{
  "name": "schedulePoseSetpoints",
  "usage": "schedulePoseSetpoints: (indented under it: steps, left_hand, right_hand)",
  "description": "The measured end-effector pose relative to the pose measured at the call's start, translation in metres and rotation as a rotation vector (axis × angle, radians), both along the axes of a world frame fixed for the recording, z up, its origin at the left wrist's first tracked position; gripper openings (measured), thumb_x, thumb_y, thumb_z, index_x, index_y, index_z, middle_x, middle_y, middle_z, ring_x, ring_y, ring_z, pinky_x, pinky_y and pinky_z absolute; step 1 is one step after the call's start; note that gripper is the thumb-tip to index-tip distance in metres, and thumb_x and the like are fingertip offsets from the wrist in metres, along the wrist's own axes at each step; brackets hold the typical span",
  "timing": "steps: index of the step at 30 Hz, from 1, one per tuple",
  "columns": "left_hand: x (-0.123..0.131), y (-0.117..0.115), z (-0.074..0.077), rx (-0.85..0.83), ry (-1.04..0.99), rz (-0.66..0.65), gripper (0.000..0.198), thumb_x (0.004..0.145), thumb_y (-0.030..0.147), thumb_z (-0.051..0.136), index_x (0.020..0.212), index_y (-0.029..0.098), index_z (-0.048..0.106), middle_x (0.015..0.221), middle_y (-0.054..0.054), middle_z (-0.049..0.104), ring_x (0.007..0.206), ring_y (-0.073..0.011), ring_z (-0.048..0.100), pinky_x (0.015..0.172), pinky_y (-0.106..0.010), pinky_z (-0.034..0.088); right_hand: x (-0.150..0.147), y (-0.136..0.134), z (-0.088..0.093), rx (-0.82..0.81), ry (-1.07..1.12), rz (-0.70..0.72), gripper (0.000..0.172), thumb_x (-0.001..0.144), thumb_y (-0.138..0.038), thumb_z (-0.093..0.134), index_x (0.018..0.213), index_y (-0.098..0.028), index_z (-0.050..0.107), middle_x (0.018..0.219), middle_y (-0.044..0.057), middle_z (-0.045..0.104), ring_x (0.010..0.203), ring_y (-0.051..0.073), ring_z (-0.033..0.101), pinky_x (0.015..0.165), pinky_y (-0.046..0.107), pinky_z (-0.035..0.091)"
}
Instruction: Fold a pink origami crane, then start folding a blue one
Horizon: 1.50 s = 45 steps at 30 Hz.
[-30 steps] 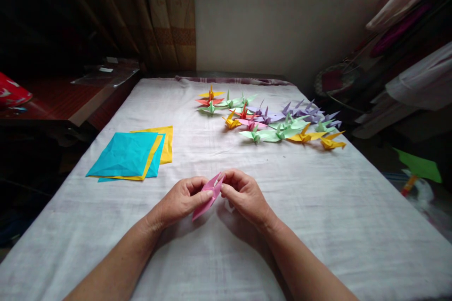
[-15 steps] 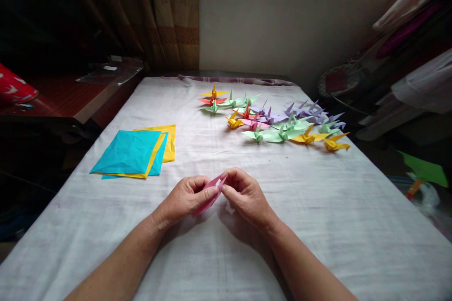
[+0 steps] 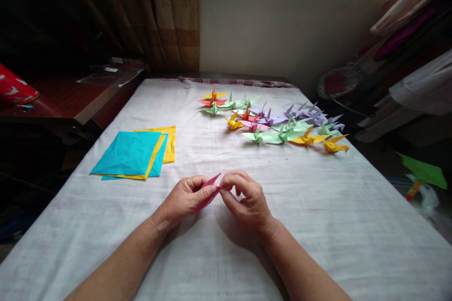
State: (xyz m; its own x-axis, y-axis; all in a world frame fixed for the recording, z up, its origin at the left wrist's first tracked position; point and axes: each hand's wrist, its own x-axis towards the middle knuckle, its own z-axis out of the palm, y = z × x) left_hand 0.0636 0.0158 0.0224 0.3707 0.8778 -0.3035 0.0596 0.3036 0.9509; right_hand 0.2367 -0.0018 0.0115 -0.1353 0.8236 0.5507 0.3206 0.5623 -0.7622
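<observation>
A folded piece of pink origami paper (image 3: 211, 182) is held low over the white cloth, one pointed tip sticking up. My left hand (image 3: 189, 197) grips its body between thumb and fingers, which hide much of it. At the paper's right end, my right hand (image 3: 245, 197) pinches a narrow pointed part between thumb and forefinger; the other fingers are curled. Beyond the hands, to the right, stand several finished paper cranes (image 3: 259, 137) in yellow, red, green, pink and purple. Left of the hands lies a loose stack of blue sheets (image 3: 129, 153) and yellow sheets (image 3: 171, 143).
A white cloth (image 3: 197, 263) covers the table. On the left is a brown wooden surface (image 3: 67, 103) with a clear plastic bag (image 3: 113, 73) and a red patterned object (image 3: 16, 85). Clothes (image 3: 423, 80) hang at the right, above a green sheet (image 3: 423, 170). A curtain and wall stand behind.
My right hand has shifted slightly and turned, its fingers more curled, now pinching a thin tip lower on the pink paper. The upper tip stands free. My left hand keeps its hold.
</observation>
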Motion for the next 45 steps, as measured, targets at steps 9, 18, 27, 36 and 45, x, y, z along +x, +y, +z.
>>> schedulePoseSetpoints:
  steps: [9,18,27,36,45]
  left_hand:
    - [0.0013,0.0003,-0.0009,-0.004,-0.072,0.094,0.05,0.063,0.06,0.081,0.066,0.013,0.065,0.059,0.003,0.047,0.055,-0.0078,0.036,0.051,-0.021,0.026]
    - [-0.0008,0.0014,-0.0049,-0.034,-0.079,0.113,0.05,0.062,0.06,0.082,0.069,0.013,0.067,0.059,0.003,0.048,0.056,-0.0079,0.037,0.052,-0.021,0.027]
    - [0.0007,0.0015,-0.0021,-0.009,-0.069,0.136,0.049,0.062,0.059,0.082,0.065,0.013,0.064,0.059,0.004,0.045,0.056,-0.0074,0.036,0.052,-0.02,0.028]
    - [0.0002,0.0008,-0.0025,-0.06,-0.117,0.195,0.046,0.06,0.055,0.085,0.069,0.014,0.068,0.06,0.004,0.049,0.055,-0.0071,0.038,0.052,-0.019,0.029]
    - [0.0032,0.0005,0.002,-0.062,-0.173,0.192,0.039,0.06,0.049,0.088,0.069,0.014,0.072,0.062,0.003,0.054,0.057,-0.0068,0.041,0.054,-0.019,0.031]
  right_hand:
    - [-0.0002,-0.0016,-0.003,0.156,-0.077,-0.033,0.021,0.088,-0.007,0.061,0.101,-0.02,0.069,0.086,0.006,0.066,0.078,0.015,0.063,0.07,0.026,0.054]
    - [-0.0015,-0.0017,-0.0031,0.104,-0.05,-0.002,0.022,0.09,-0.009,0.057,0.103,-0.021,0.071,0.084,0.005,0.067,0.075,0.014,0.065,0.067,0.025,0.055]
    - [-0.0019,-0.0026,-0.0037,0.106,-0.103,-0.02,0.021,0.09,-0.01,0.056,0.1,-0.022,0.07,0.084,0.004,0.068,0.074,0.014,0.064,0.067,0.025,0.054]
    - [-0.0076,-0.0059,-0.0002,-0.142,-0.029,-0.058,0.005,0.086,-0.022,0.06,0.085,-0.02,0.065,0.077,0.002,0.069,0.061,0.011,0.06,0.056,0.023,0.049]
    - [-0.009,-0.0058,-0.0065,-0.39,0.072,-0.01,0.02,0.089,-0.031,0.06,0.08,-0.017,0.071,0.07,0.002,0.071,0.06,0.013,0.06,0.057,0.023,0.047]
